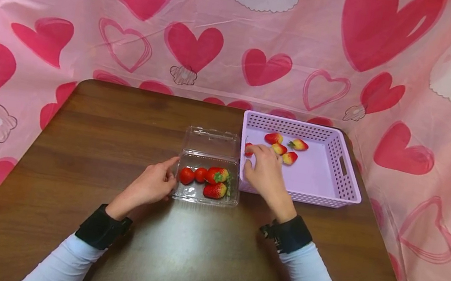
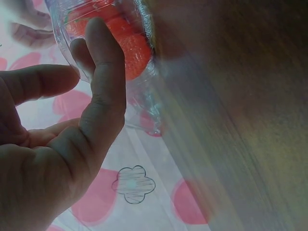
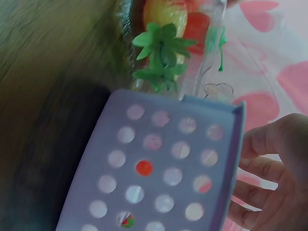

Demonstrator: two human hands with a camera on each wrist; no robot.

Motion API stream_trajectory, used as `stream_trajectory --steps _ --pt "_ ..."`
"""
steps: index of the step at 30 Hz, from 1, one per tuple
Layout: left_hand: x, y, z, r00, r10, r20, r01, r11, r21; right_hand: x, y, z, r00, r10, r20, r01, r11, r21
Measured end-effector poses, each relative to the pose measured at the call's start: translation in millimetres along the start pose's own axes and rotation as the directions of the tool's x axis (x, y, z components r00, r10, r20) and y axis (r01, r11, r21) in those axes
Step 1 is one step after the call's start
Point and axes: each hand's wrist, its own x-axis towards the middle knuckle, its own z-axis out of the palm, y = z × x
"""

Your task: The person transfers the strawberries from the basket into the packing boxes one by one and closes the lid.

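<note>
My left hand (image 1: 153,180) is at the left side of a clear hinged plastic container (image 1: 204,200), its extended index finger touching the rim. The container holds two strawberries with green caps (image 1: 214,190) and two round red fruits like cherry tomatoes (image 1: 186,175). Inside the left end of a lilac perforated basket (image 1: 318,176), my right hand (image 1: 267,170) reaches down with thumb and index finger apart. Its index fingertip overlaps a small red fruit (image 1: 248,148) in the head view; in the right wrist view the basket wall (image 3: 154,154) hides the fingertips.
Several red-and-yellow strawberries (image 1: 289,158) lie in the basket beyond the right hand. The container's transparent lid (image 1: 212,142) is folded back toward the rear. Both stand on a brown wooden table (image 1: 110,136), with a pink heart-patterned cloth (image 1: 229,66) hanging behind.
</note>
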Motion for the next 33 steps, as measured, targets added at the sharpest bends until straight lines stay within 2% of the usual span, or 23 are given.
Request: stream_trajectory --steps 21,33 --pt "0.7 -1.1 -0.1 1.0 0.004 0.003 -0.004 1.0 0.0 4 20 0 0.983 0.135 0.125 -0.132 0.991 -0.031" --pt "-0.1 -0.6 -0.6 1.0 0.007 0.005 -0.007 1.0 0.002 8 26 4 0.985 0.102 0.14 -0.103 0.995 -0.001"
